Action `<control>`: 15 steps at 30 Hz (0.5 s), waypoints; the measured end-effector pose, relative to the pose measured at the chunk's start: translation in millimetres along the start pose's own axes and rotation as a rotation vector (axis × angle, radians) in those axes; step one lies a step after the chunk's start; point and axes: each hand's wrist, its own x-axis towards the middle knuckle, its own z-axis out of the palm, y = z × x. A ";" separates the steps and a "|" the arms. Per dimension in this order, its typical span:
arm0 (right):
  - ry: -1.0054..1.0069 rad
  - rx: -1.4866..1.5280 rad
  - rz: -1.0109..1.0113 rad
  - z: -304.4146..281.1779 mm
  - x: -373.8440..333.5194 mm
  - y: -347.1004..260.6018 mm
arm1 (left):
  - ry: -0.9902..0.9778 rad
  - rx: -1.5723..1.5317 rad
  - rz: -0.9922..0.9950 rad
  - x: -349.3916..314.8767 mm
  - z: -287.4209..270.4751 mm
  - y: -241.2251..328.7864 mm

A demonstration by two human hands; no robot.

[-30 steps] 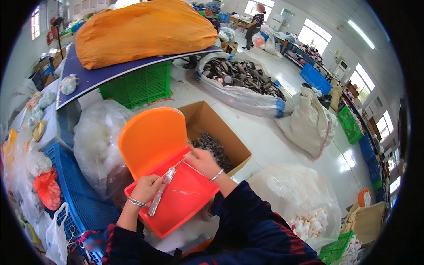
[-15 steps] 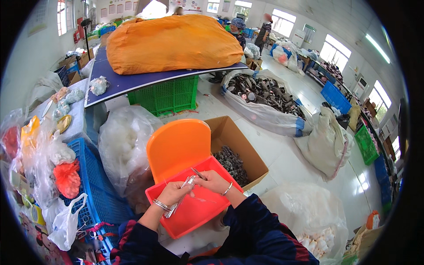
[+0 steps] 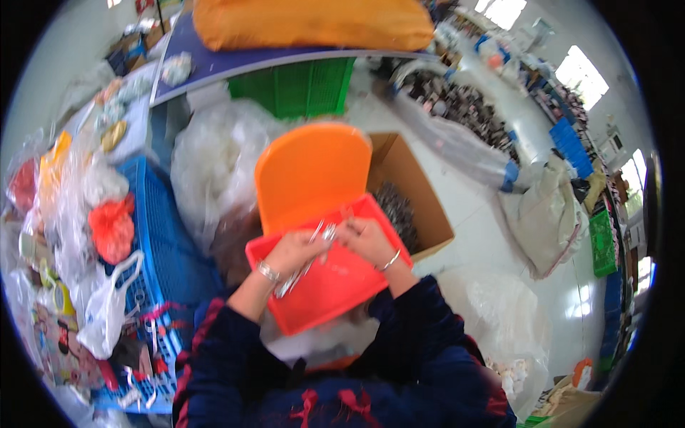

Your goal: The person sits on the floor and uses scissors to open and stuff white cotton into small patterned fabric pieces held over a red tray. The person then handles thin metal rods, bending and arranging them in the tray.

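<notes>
My left hand (image 3: 296,251) is closed around a bundle of thin silvery metal tools (image 3: 289,284), whose ends stick out below the palm and above the fingers. Motion blur hides their exact kind. Beside it my right hand (image 3: 367,241) is closed, fingertips pinched near the bundle's upper end; what it holds cannot be made out. Both hands are above a red plastic tray (image 3: 321,303), which shows a few thin pale strands. Behind the tray rises an orange chair back (image 3: 314,175).
An open cardboard box (image 3: 421,192) with grey fluffy pieces (image 3: 394,207) stands right of the chair. At left are a blue crate (image 3: 168,235) and a clear bag with white stuffing (image 3: 214,167). A table (image 3: 285,63) bears an orange sack (image 3: 314,25). A beige sack (image 3: 546,221) lies to the right.
The view has tipped downward, so the surroundings sit higher in the picture. My hands remain together above the tray. The dark pointed tool in my right hand no longer shows clearly.
</notes>
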 end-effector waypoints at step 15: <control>-0.092 0.463 0.212 -3.6 -4.1 -8.0 | 0.010 -0.128 0.094 -0.5 5.9 2.9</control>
